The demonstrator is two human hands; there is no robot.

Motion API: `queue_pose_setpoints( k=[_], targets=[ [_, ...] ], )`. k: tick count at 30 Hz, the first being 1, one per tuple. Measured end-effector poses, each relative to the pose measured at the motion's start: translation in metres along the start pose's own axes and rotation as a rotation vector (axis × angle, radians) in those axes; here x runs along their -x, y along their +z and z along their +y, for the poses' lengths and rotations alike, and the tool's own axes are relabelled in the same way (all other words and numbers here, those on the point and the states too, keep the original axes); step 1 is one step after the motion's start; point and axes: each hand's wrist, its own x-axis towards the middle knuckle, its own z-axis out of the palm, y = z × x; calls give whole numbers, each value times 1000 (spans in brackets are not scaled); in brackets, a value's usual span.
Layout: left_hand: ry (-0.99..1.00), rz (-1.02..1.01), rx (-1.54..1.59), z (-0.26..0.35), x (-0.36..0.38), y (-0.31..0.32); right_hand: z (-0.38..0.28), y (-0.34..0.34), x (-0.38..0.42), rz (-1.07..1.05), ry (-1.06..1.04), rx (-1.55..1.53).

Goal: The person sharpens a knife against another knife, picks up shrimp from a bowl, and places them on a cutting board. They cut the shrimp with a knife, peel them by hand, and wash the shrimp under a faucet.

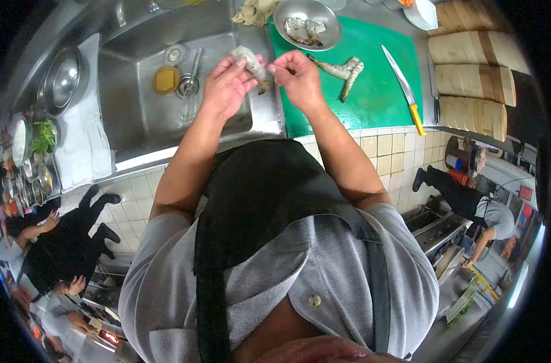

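A grey shrimp (252,62) is held in my left hand (226,88), over the sink's right edge, its tail hanging down. Just right of it, my right hand (296,78) is pinched closed at the left side of the green cutting board (372,112); what lies between the fingertips is too small to make out. On the board are more shrimp (348,74) and a knife (402,81) with a yellow handle. A metal bowl (281,18) at the board's top left holds several shrimp pieces.
A whisk (191,91) and a yellow round item (166,80) lie in the sink (127,91). Cardboard boxes (469,78) stand at the right. A metal bowl (64,78) rests at the left. Other people work at far left and far right.
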Motion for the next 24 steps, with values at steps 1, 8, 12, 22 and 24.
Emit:
queue_pose_setpoints(
  k=[1, 8, 12, 22, 24],
  targets=[
    [13, -1, 3, -1, -1, 4, 1, -5, 1, 12, 9, -11],
    [28, 55, -147, 11, -27, 25, 27, -58, 14, 206, -39, 181],
    [46, -35, -297, 24, -61, 65, 37, -107, 31, 397, -26, 593],
    [-47, -166, -564, 6, -78, 101, 75, -180, 28, 539, 304, 629],
    [-141, -146, -547, -7, -63, 87, 85, -188, 37, 529, 282, 606]
  ],
)
